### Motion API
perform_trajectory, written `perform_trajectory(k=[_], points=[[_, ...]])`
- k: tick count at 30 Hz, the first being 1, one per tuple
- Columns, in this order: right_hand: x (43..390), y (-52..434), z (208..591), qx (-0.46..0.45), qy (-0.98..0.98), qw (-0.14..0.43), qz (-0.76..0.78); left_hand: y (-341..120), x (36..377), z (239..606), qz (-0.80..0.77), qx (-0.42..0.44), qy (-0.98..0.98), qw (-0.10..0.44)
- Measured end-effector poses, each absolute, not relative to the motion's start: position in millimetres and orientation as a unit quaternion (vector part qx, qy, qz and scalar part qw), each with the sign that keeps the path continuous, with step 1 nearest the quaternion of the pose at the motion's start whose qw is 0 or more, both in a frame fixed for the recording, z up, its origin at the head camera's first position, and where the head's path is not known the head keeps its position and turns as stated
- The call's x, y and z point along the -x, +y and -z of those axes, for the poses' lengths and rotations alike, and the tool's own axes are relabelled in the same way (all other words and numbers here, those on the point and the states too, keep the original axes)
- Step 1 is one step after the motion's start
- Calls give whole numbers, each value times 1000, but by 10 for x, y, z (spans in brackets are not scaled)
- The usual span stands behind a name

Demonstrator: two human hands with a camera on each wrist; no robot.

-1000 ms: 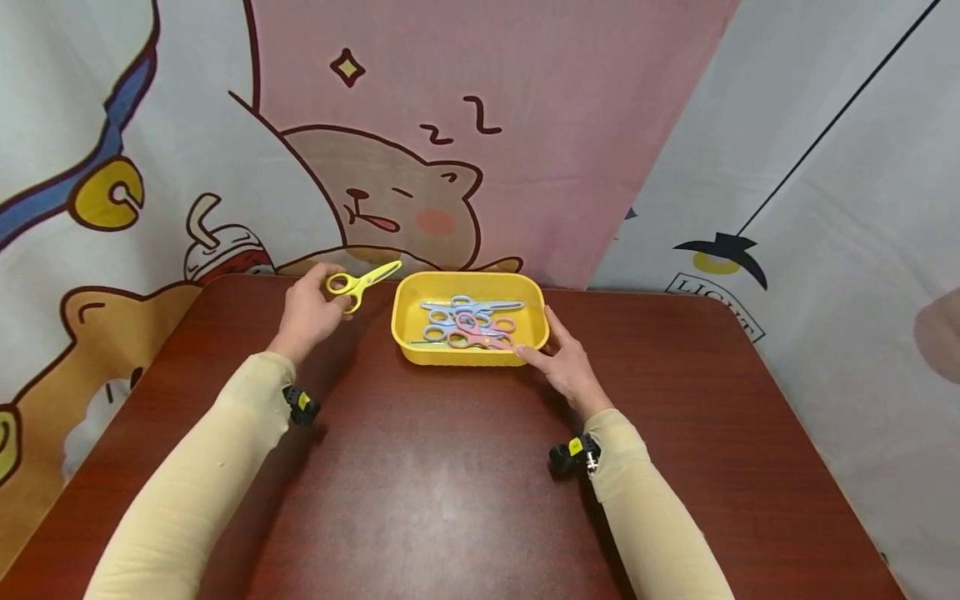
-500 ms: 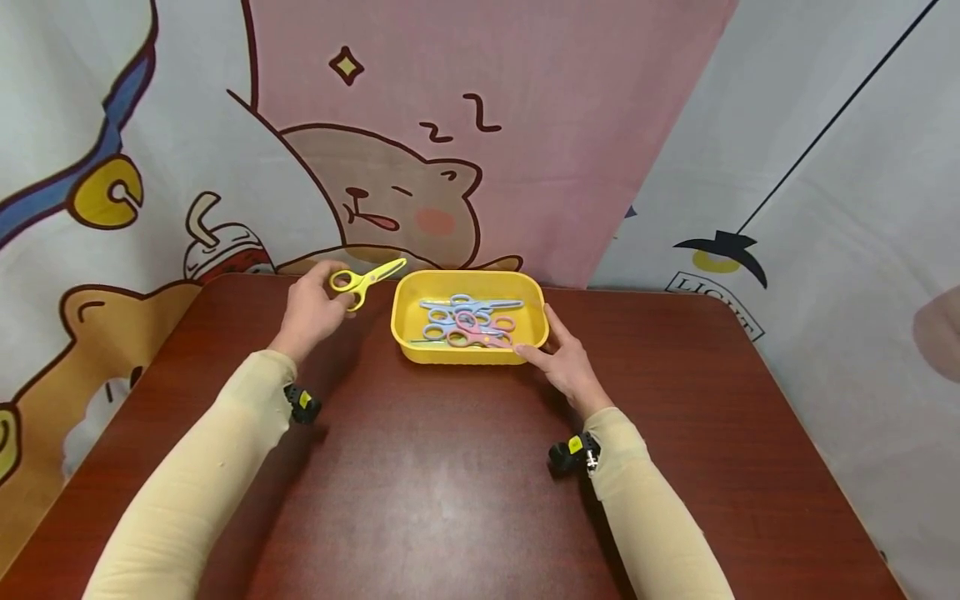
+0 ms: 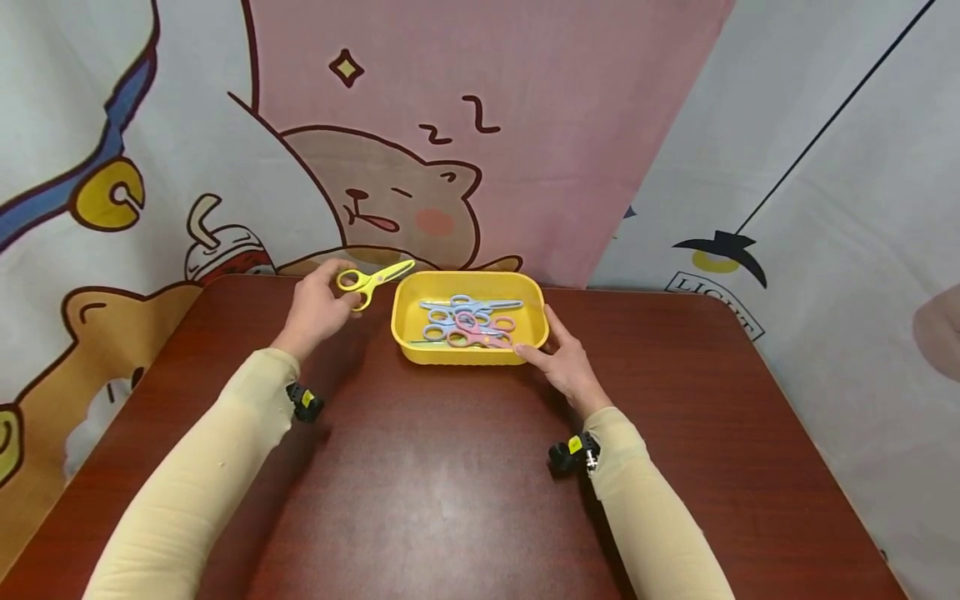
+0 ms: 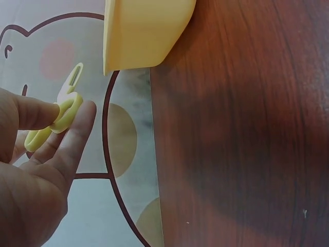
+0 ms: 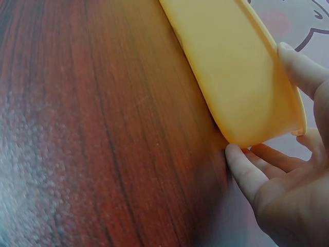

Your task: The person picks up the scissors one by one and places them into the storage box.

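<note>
Yellow scissors (image 3: 370, 279) hanging in air, left hand (image 3: 318, 307) pinching handle loops, blades pointing toward yellow tray (image 3: 420, 350) just beside. Right hand (image 3: 564, 360) resting relaxed, fingers touching tray's near right corner; blue, pink scissors (image 3: 468, 321) lying inside.

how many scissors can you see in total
4 that I can make out: yellow scissors held in the left hand, plus two blue scissors and pink scissors piled in the yellow tray. They overlap, so more may be hidden.

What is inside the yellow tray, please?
Inside the yellow tray lie small scissors, blue and pink, overlapping in a pile. Their exact number is unclear, and the tray floor beneath them is covered.
</note>
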State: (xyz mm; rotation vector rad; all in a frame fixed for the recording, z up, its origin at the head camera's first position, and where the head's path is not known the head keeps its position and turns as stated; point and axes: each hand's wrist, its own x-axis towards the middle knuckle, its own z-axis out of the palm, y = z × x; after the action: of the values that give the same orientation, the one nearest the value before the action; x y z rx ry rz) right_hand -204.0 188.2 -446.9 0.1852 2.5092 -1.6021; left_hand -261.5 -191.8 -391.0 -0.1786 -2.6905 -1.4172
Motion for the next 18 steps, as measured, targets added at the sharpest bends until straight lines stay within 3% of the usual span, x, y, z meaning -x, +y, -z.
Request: perform_trajectory(k=[18], points=[[2030, 1881, 4483, -61, 838, 78, 537, -1850, 2597, 3870, 473, 86, -877, 20]])
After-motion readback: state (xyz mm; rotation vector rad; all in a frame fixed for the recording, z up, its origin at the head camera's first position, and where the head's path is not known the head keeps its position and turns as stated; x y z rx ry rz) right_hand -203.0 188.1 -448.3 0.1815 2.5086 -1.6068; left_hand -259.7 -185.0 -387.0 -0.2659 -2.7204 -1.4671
